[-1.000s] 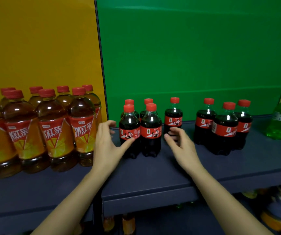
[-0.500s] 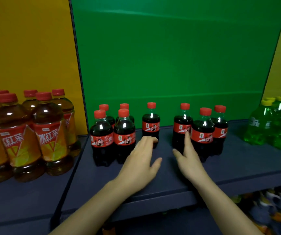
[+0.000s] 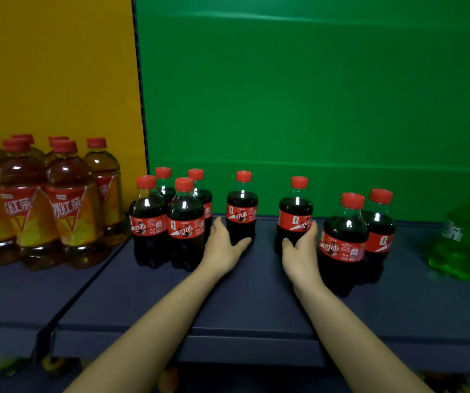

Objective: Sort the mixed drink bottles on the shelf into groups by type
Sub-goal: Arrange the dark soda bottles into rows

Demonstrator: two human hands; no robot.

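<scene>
Head view: your left hand (image 3: 223, 246) holds the lower half of the centre cola bottle (image 3: 241, 205), with the fingers (image 3: 216, 226) curled up its left side and the thumb across the front of its base. Your right hand (image 3: 299, 251) grips the next cola bottle (image 3: 295, 207), just right of centre, with the thumb low on the left and the fingers on the glossy red label. Both bottles stand upright and apart on the matte dark blue shelf (image 3: 256, 304).

Toward the left, four matching small bottles (image 3: 184, 222) stand bunched together: clear plastic, dark drink, round red caps. Two more (image 3: 344, 239) stand just beside your right hand.

At the left of the frame, taller, round-shouldered tea bottles (image 3: 69, 205) with amber liquid and orange labels stand before a yellow panel (image 3: 52, 66). At the right edge are green soda bottles (image 3: 466, 239) with yellow caps. A smooth green panel (image 3: 313, 95) backs the colas.
</scene>
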